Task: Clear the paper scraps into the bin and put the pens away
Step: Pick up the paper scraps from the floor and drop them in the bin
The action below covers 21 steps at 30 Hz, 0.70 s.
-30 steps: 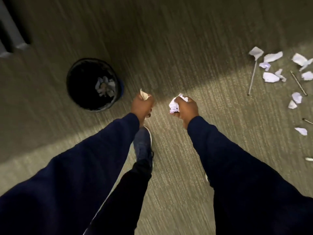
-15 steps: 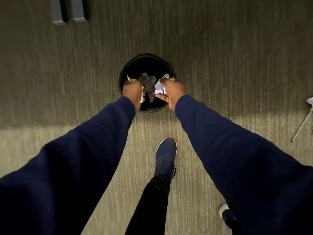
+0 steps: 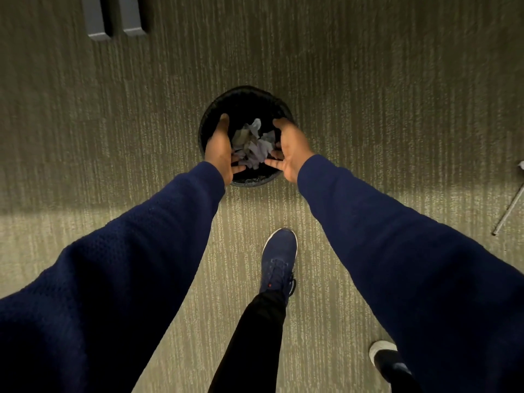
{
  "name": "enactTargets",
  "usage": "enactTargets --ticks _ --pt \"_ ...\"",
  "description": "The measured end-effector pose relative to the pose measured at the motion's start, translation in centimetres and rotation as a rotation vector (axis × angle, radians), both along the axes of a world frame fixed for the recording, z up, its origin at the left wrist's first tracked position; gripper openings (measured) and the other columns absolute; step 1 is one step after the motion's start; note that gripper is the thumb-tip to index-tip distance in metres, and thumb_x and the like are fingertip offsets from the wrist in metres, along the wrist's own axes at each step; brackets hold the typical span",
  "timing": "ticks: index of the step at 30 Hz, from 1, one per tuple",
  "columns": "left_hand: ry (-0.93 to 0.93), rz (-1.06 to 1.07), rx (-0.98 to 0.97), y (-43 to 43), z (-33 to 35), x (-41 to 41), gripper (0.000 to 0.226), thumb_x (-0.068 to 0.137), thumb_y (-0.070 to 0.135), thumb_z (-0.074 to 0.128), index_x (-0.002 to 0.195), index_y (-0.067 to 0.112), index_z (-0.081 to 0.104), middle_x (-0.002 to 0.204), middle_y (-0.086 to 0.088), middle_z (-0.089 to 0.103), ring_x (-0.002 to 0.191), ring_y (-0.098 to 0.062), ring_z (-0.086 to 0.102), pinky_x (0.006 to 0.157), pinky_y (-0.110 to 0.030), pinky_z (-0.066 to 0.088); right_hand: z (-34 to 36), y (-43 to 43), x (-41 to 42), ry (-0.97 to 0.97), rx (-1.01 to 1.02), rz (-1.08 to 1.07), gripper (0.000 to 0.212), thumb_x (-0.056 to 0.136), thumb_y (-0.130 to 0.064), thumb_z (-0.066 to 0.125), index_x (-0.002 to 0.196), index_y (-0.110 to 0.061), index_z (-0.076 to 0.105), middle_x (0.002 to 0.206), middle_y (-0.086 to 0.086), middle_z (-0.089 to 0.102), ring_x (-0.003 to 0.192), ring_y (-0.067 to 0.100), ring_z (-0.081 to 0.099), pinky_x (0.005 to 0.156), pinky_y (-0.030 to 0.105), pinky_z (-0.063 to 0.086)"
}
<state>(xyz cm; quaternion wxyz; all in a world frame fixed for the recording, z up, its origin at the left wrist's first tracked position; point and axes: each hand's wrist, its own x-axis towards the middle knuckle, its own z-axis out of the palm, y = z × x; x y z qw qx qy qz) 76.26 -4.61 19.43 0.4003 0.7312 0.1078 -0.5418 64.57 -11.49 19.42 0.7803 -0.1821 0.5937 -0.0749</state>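
A round black bin [image 3: 243, 95] stands on the carpet straight ahead. Crumpled white paper scraps [image 3: 255, 146] lie inside it. My left hand [image 3: 221, 146] hangs over the bin's left side, fingers spread and empty. Over the right side is my right hand [image 3: 289, 148], palm turned inward, fingers apart, holding nothing. A thin pen [image 3: 509, 211] lies on the floor at the far right edge, with a bit of white scrap [image 3: 521, 165] just above it.
Two grey furniture legs [image 3: 113, 21] stand at the top left. My blue shoe [image 3: 279, 259] is planted just below the bin, and my other shoe [image 3: 382, 354] is at the lower right. Striped carpet surrounds the bin.
I walked up to the bin with scraps in both fists. Both hands have opened over it, and the scraps now lie inside.
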Motion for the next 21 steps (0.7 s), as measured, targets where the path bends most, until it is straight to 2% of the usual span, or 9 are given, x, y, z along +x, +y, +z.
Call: enactTargets --ticks 2,4,6,8,10,13,16,19,21 --pt "-0.017 -0.013 0.006 -0.1 0.6 -1.2 0.052 0.094 0.065 0.045 0.124 0.023 0.052 0.094 -0.003 0.064 0.087 -0.02 0.064 0.066 -0.035 0.051 0.6 0.0 -1.5 -0.009 -0.004 -0.012 0.02 0.097 -0.041 0.052 0.106 -0.026 0.06 0.111 0.001 0.063 0.098 0.02 0.062 0.085 0.043 0.053" --pt "-0.026 -0.037 0.011 -0.4 1.3 -2.6 0.052 0.095 0.065 0.045 0.118 0.019 0.054 0.102 -0.005 0.065 0.093 -0.021 0.064 0.072 -0.036 0.052 1.2 0.0 -3.4 -0.02 -0.005 -0.035 0.02 0.097 -0.043 0.052 0.103 -0.026 0.062 0.105 0.001 0.064 0.099 0.022 0.062 0.084 0.042 0.054" --pt "-0.035 -0.075 0.02 -1.0 2.2 -4.5 0.064 0.094 0.066 0.044 0.129 0.014 0.055 0.116 -0.009 0.065 0.103 -0.024 0.063 0.085 -0.04 0.053 2.0 0.0 -5.7 -0.021 -0.008 -0.082 0.018 0.098 -0.042 0.052 0.103 -0.025 0.059 0.108 0.001 0.062 0.098 0.022 0.06 0.084 0.041 0.054" --pt "-0.041 -0.11 0.021 -1.6 3.2 -7.0 0.069 0.095 0.066 0.043 0.139 0.014 0.051 0.127 -0.011 0.059 0.112 -0.026 0.059 0.092 -0.044 0.051 2.8 0.1 -8.7 -0.017 -0.01 -0.126 0.03 0.099 -0.041 0.052 0.122 -0.022 0.053 0.125 0.007 0.055 0.105 0.025 0.058 0.085 0.042 0.054" --pt "-0.056 -0.155 0.011 -2.5 4.3 -10.1 0.069 0.096 0.065 0.041 0.141 0.013 0.049 0.129 -0.012 0.056 0.114 -0.026 0.057 0.092 -0.044 0.051 3.9 0.2 -12.0 -0.003 0.001 -0.176 0.046 0.099 -0.041 0.053 0.14 -0.021 0.046 0.136 0.012 0.048 0.114 0.03 0.055 0.087 0.043 0.054" --pt "-0.078 -0.238 0.007 -3.8 6.2 -15.9 0.07 0.097 0.064 0.041 0.141 0.01 0.048 0.12 -0.01 0.054 0.105 -0.024 0.055 0.085 -0.042 0.052 5.6 0.5 -18.1 0.029 0.001 -0.232 0.046 0.099 -0.04 0.052 0.141 -0.021 0.046 0.139 0.012 0.049 0.114 0.029 0.056 0.086 0.042 0.054" --pt "-0.092 -0.354 0.011 -4.8 7.7 -22.6 0.065 0.097 0.062 0.044 0.133 0.009 0.053 0.112 -0.009 0.055 0.098 -0.023 0.055 0.084 -0.042 0.05 7.0 1.5 -25.2 0.113 -0.061 -0.259 0.05 0.099 -0.04 0.053 0.144 -0.021 0.043 0.126 0.006 0.056 0.106 0.023 0.059 0.077 0.036 0.055" --pt "-0.102 -0.51 -0.002 -4.9 8.9 -30.1 0.065 0.095 0.064 0.046 0.135 0.013 0.053 0.115 -0.006 0.058 0.101 -0.022 0.057 0.084 -0.041 0.051 8.3 2.9 -32.9 0.238 -0.161 -0.244 0.055 0.096 -0.041 0.057 0.145 -0.024 0.04 0.097 -0.005 0.058 0.089 0.016 0.061 0.084 0.042 0.057" --pt "-0.13 -0.645 -0.017 -4.5 9.5 -35.5 0.067 0.093 0.066 0.047 0.138 0.015 0.052 0.122 -0.006 0.058 0.108 -0.022 0.058 0.081 -0.038 0.052 8.9 4.1 -38.3 0.316 -0.217 -0.231 0.059 0.094 -0.043 0.057 0.147 -0.026 0.039 0.088 -0.011 0.058 0.082 0.012 0.062 0.086 0.042 0.057"
